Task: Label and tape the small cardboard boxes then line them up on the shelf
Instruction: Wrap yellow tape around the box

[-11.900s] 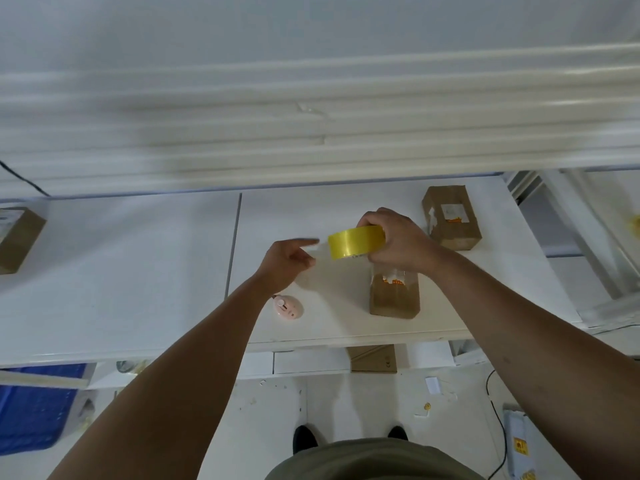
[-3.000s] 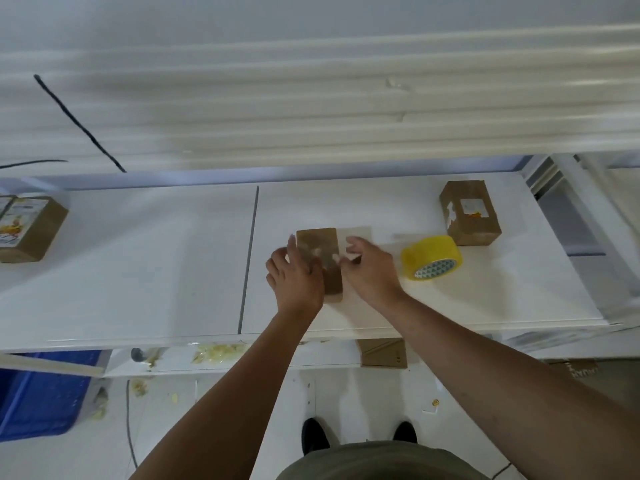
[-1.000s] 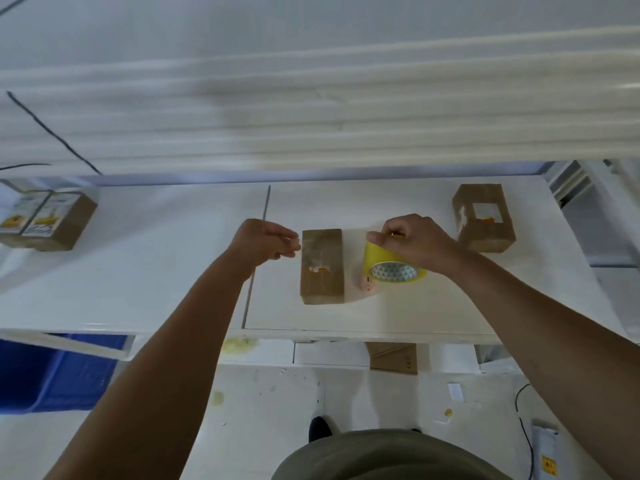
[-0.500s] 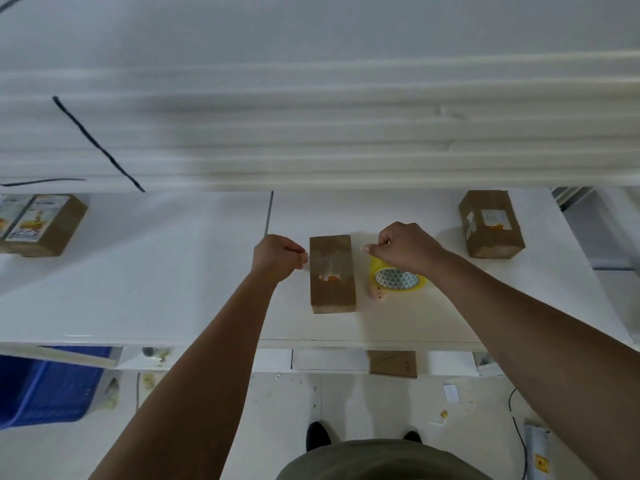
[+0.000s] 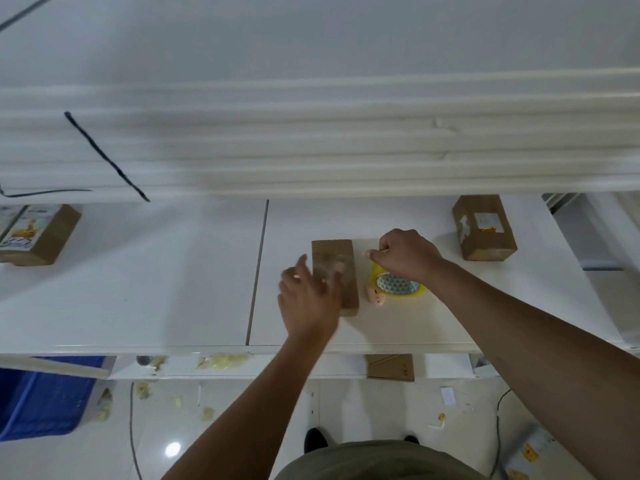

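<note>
A small cardboard box (image 5: 333,258) lies flat in the middle of the white shelf (image 5: 156,289). My left hand (image 5: 308,299), blurred by motion, lies over the box's near left part with fingers spread. To the box's right a yellow tape roll (image 5: 396,285) rests on the shelf, and my right hand (image 5: 405,256) is curled over its top, gripping it. A small pink cutter (image 5: 375,296) lies against the roll's left side. Another labelled box (image 5: 483,232) stands at the back right. Labelled boxes (image 5: 38,233) lie at the far left.
A white shelf board overhangs the back of the working surface. A black cable (image 5: 104,155) runs across it at the left. A blue bin (image 5: 41,398) stands on the floor at the left. A cardboard piece (image 5: 389,367) sits under the shelf edge.
My left hand has opened from a fist beside the box and moved onto the box's near left part. My right hand stays on the tape roll.
</note>
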